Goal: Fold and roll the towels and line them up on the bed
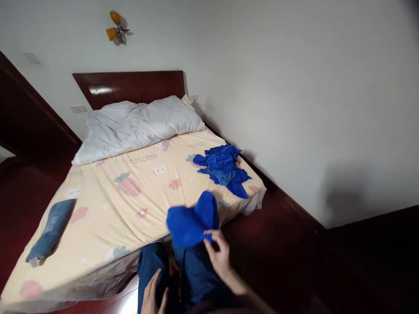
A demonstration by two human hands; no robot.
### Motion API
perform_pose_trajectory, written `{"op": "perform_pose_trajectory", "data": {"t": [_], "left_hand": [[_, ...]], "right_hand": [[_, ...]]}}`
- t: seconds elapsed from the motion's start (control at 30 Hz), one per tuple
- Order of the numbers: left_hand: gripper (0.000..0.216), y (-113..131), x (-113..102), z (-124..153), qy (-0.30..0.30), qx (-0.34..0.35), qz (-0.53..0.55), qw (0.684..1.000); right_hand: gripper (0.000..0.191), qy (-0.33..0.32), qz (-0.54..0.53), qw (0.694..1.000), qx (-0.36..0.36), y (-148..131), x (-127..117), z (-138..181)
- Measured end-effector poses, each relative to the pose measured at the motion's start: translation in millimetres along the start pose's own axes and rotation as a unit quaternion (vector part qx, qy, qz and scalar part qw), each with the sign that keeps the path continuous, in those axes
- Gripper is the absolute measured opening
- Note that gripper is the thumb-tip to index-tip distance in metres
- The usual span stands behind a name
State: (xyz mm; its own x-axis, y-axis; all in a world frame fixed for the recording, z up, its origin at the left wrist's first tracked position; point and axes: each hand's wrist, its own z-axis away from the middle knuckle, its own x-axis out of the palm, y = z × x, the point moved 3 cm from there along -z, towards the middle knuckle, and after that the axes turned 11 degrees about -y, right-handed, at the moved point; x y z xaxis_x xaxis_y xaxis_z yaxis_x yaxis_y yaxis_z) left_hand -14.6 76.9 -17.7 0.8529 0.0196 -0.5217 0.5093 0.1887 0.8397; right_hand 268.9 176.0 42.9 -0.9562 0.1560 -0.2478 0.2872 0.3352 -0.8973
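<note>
A bright blue cloth hangs from my right hand, pinched between thumb and fingers at its lower right corner. It is slightly blurred and spreads above my knees, in front of the bed's near edge. I cannot tell whether it is a garment. My left hand is low by my left thigh, fingers stretched and thumb apart, with nothing in it. On the right side of the bed lies a crumpled pile of blue cloths, apart from the one I hold.
The bed has a cream sheet printed with strawberries and cats. A folded grey-blue cloth bundle with white lettering lies near its left edge. A long white pillow rests against the dark headboard. A white wall stands to the right.
</note>
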Motion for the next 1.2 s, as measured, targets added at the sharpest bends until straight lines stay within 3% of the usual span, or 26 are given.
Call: {"op": "perform_pose_trajectory", "data": {"t": [0.1,0.17,0.33,0.47,0.57,0.67,0.83,0.93,1.0,1.1,1.2], "left_hand": [[0.064,30.5,24.9,0.1,-0.078,-0.012,0.036,0.996],[0.07,44.2,36.2,5.1,-0.103,-0.024,0.088,0.99],[0.062,60.7,26.4,19.7,-0.07,-0.06,0.284,0.954],[0.051,66.2,0.7,30.0,-0.012,-0.103,0.484,0.869],[0.05,77.3,-18.0,36.8,0.027,-0.076,0.593,0.801],[0.049,83.3,-34.3,42.3,0.067,-0.053,0.645,0.759],[0.038,61.8,-49.3,51.1,0.144,-0.079,0.666,0.727],[0.027,46.1,-56.4,54.2,0.177,-0.085,0.685,0.701],[0.016,37.8,-64.4,54.0,0.203,-0.09,0.704,0.675],[0.01,25.6,-80.6,53.5,0.258,-0.101,0.72,0.636],[0.012,11.7,-96.4,57.4,0.313,-0.097,0.697,0.638]], "right_hand": [[0.015,-0.052,-0.066,0.996,0.016,-17.4,40.2,76.6],[0.015,-0.099,-0.094,0.991,0.003,-28.4,50.3,93.3],[0.011,-0.137,-0.088,0.986,0.032,-38.0,36.0,52.7],[0.02,-0.133,-0.08,0.988,0.021,-43.1,41.4,18.3],[0.029,-0.168,-0.066,0.984,0.002,-53.6,63.6,21.0],[0.029,-0.214,-0.05,0.975,-0.046,-66.7,85.6,44.0],[0.034,-0.384,-0.077,0.917,-0.08,-73.7,109.6,92.1],[0.064,-0.436,-0.065,0.894,-0.079,-65.0,116.9,111.1],[0.061,-0.429,-0.039,0.899,-0.078,-55.2,120.0,115.8],[0.029,-0.376,-0.015,0.924,-0.072,-40.0,120.4,109.9],[0.022,-0.332,-0.007,0.941,-0.064,-31.0,114.1,92.3]]}}
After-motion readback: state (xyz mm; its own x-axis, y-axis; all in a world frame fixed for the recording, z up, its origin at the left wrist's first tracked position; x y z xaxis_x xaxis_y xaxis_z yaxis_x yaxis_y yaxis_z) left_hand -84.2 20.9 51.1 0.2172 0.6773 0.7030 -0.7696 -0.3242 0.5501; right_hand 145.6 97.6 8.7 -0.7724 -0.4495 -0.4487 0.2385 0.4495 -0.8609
